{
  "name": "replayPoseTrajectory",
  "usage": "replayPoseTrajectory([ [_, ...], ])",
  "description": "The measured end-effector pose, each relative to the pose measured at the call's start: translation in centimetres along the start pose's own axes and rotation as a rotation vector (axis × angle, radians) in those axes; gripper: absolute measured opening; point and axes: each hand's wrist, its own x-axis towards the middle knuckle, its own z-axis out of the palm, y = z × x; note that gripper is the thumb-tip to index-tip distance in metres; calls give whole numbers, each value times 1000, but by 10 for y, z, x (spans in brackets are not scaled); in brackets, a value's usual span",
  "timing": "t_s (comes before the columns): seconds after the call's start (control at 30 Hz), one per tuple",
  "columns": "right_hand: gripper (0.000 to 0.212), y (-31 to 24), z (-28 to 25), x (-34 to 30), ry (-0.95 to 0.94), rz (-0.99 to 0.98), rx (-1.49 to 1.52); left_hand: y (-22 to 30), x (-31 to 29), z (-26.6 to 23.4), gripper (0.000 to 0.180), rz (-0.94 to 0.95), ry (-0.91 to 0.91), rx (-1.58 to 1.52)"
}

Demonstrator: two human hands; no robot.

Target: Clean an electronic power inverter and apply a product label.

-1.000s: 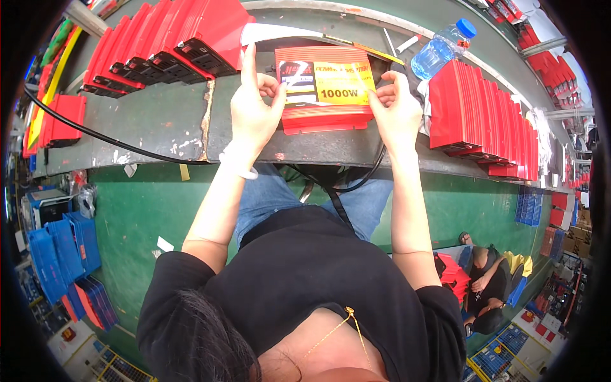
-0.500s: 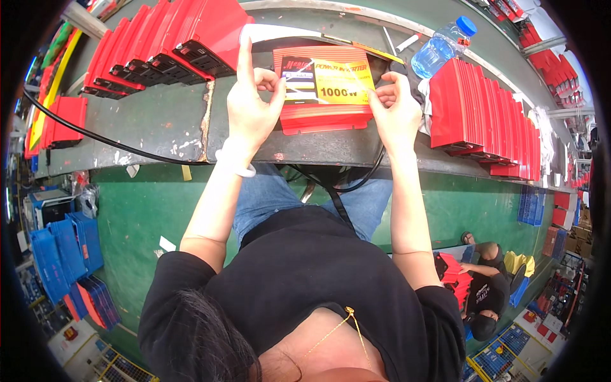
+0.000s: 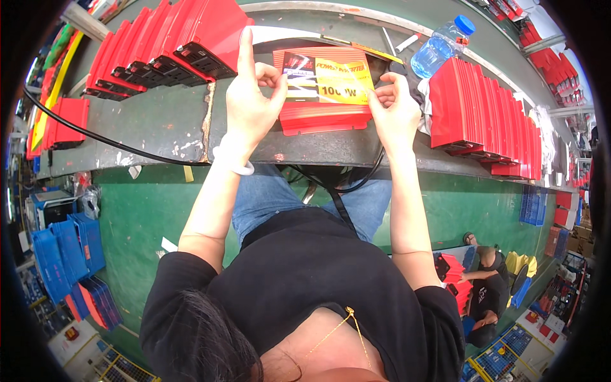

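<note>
A ribbed red inverter case (image 3: 324, 121) lies flat on the bench in front of me. Over its top is a yellow and black printed label (image 3: 347, 79). My left hand (image 3: 251, 105) pinches the label's left edge between thumb and curled fingers, its index finger pointing straight up. At the opposite edge, my right hand (image 3: 396, 114) grips the label with thumb and fingertips. Whether the label touches the case all over cannot be made out.
Rows of red cases stand at the left (image 3: 172, 44) and right (image 3: 480, 118). A blue-capped water bottle (image 3: 439, 49) is behind my right hand. A black cable (image 3: 114, 141) crosses the bench's left part. A co-worker (image 3: 487, 290) handles red cases at lower right.
The label has shifted very slightly and its tilt looks a little different. Both my hands keep their grip almost in place. The co-worker's head and arm have moved a little.
</note>
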Motion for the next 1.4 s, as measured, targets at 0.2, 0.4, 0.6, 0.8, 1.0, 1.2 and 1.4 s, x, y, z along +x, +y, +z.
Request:
replayPoseTrajectory([
  [0.2, 31, -1, 0, 0, 2, 0, 1, -6, -7, 2, 87, -40, 6, -8],
  [0.4, 31, 1, 1, 0, 3, -2, -8, -8, -7, 3, 87, -44, 11, -19],
  [0.6, 32, 2, -1, -1, -2, 49, 89, -7, -7, 1, 87, -49, 7, -13],
  [0.8, 29, -1, -12, 7, 75, 123, 106, -7, -9, 0, 87, -70, 6, -16],
  [1.0, 24, 19, -1, 32, -27, 21, 47, -10, -9, 2, 87, -74, 9, -9],
  [1.2, 26, 28, 20, 38, -88, 4, 34, -12, -10, 1, 74, -138, -18, -59],
  [1.4, 17, 19, 26, 32, 59, -96, 47, -24, -10, 7, 63, -449, -55, -333],
])
